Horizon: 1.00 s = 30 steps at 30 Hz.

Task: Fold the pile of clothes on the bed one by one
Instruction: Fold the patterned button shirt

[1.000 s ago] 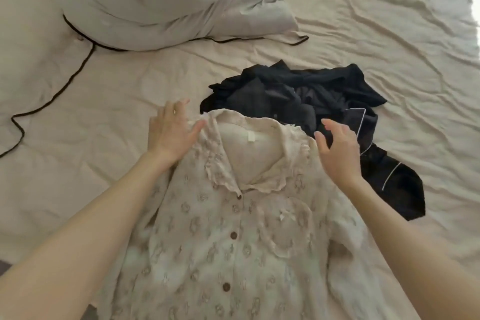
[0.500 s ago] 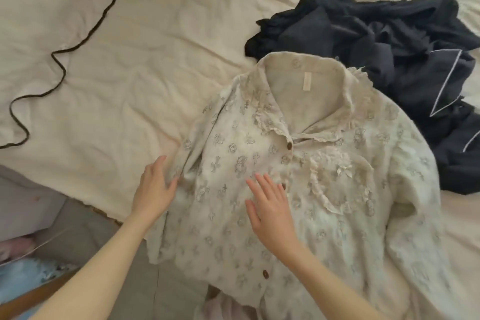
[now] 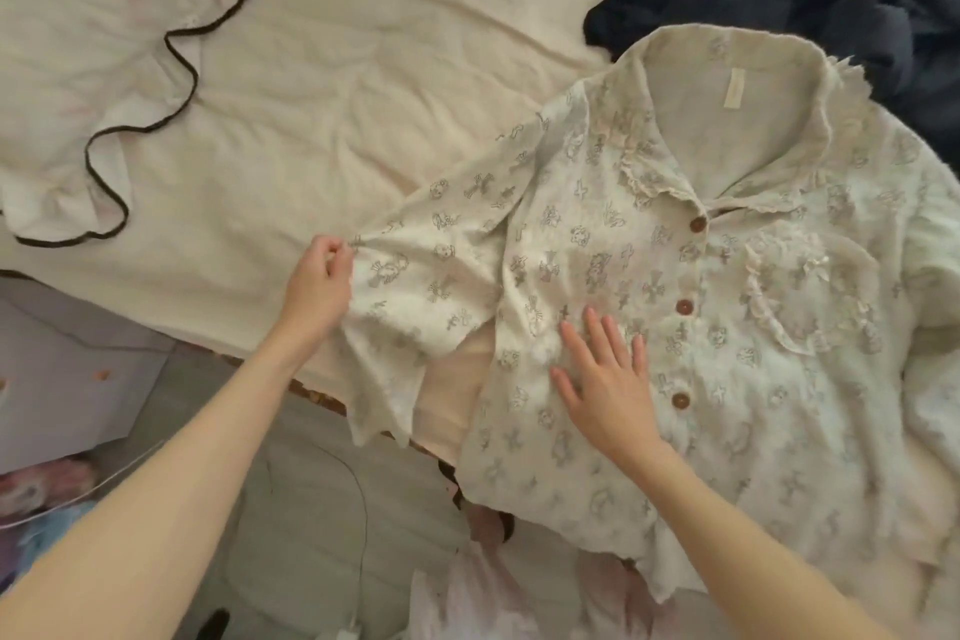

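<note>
Now left hand pinches cream shirt sleeve; right hand lies flat, fingers spread, on shirt front beside buttons.

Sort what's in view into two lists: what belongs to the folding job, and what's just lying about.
Part of the job:
- cream printed shirt, spread buttoned on the bed
- left hand pinching its sleeve
- right hand flat on its front
- dark navy clothes, unfolded

Lying about:
- black-piped pillowcase
- cable on the floor
</note>
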{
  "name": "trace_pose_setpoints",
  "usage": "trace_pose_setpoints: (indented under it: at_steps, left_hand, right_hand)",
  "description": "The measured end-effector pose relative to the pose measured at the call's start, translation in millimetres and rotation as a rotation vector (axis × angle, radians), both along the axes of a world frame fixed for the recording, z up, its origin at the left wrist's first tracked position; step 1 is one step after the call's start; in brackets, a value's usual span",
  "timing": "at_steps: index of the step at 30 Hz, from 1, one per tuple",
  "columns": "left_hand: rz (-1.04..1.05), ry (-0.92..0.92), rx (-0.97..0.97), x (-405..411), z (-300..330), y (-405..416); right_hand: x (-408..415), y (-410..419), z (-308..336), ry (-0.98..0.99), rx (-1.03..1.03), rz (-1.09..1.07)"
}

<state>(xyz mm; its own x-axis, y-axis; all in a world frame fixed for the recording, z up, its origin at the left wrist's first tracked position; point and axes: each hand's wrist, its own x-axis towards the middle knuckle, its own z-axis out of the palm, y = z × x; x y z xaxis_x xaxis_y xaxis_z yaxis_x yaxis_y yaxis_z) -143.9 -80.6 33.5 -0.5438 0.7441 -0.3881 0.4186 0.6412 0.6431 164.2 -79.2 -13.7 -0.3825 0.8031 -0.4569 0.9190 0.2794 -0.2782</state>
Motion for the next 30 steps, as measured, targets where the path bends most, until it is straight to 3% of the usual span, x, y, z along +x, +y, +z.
trace_pose_setpoints:
  at_steps: [5,10,14,17,20,25,27,30]
  left_hand:
    - [-0.013,0.290,0.159,-58.7,21.3,40.9]
    - [-0.079,0.400,0.229,-86.7,31.3,61.2]
    - [-0.088,0.410,0.257,-114.5,45.4,85.5]
    - [-0.168,0.305,0.173,-125.0,39.5,96.7]
    - [-0.230,0.234,-0.094,-127.9,18.5,84.1]
    - [0.004,-0.026,-0.043,-138.4,-4.0,24.8]
    - [-0.014,0.000,-0.114,-144.3,-6.2,6.2]
    - [-0.061,0.184,-0.105,-150.2,4.9,-6.7]
  right_hand:
    - [-6.6,-0.2,6.2,0.008,-0.027,-0.065]
    - [-18.3,7.0,14.5,0.006,-0.071,-0.174]
    - [-42.9,15.4,21.2,-0.028,0.150,-0.263]
    - [-70.1,22.0,23.5,0.006,0.276,-0.159]
    - [-94.7,29.8,18.6,-0.059,0.222,0.016]
    - [-106.5,32.3,-3.2,-0.189,0.025,0.067]
    - [-105.8,32.7,-4.6,-0.185,0.009,0.057]
    - [-106.2,34.5,-1.1,-0.177,-0.010,0.049]
